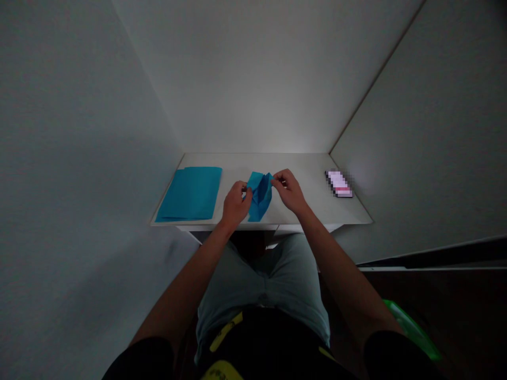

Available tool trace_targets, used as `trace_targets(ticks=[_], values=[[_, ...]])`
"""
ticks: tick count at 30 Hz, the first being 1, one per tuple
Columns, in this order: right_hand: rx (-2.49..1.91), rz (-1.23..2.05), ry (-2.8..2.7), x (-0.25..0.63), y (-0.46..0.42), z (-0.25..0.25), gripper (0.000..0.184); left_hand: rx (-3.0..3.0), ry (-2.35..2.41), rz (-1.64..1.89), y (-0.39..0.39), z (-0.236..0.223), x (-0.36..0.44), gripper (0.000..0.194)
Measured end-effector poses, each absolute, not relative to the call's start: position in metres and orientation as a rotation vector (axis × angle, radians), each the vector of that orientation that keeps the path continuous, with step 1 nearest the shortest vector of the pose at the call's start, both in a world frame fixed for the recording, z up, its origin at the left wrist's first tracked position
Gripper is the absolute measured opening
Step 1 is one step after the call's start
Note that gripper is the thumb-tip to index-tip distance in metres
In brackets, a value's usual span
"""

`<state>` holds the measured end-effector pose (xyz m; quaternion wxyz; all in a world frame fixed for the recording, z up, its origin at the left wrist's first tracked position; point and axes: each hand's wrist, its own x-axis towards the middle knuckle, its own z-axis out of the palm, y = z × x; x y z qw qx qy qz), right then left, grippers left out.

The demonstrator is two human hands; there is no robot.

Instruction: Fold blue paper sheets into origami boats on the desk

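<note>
A partly folded sheet of blue paper is held between my two hands over the front middle of the white table. Its folds stand up, with a dark opening between two raised flaps. On its left side, my left hand pinches the edge between thumb and fingers. My right hand grips the tip of the upper right flap, fingers curled and thumb pressed in. To the left lies a stack of flat blue paper sheets, slightly out of line with each other.
A phone with a lit, blurred screen lies at the right end of the white table. Walls close in the table at the back, left and right. A green object rests on the dark floor at lower right.
</note>
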<state>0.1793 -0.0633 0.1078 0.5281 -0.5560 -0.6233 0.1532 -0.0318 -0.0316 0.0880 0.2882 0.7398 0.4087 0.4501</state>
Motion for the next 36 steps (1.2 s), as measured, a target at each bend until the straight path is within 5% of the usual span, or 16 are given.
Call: trace_targets(ticks=[5, 16, 30, 36], values=[[-1.333, 0.585, -1.237, 0.204, -0.059, 0.098, 0.022, 1.875, 1.148, 1.182, -0.027, 0.083, -0.039, 0.013], [-1.524, 0.392, -1.012, 0.243, -0.063, 0.059, 0.037, 1.599, 1.319, 1.346, -0.012, 0.060, -0.047, 0.017], [-1.782, 0.243, -1.193, 0.289, -0.064, 0.032, 0.041, 1.889, 1.419, 1.106, 0.030, 0.037, -0.064, 0.011], [-1.974, 0.176, -1.243, 0.302, -0.048, 0.014, 0.037, 2.471, 1.341, 0.804, 0.001, 0.034, -0.029, 0.039]])
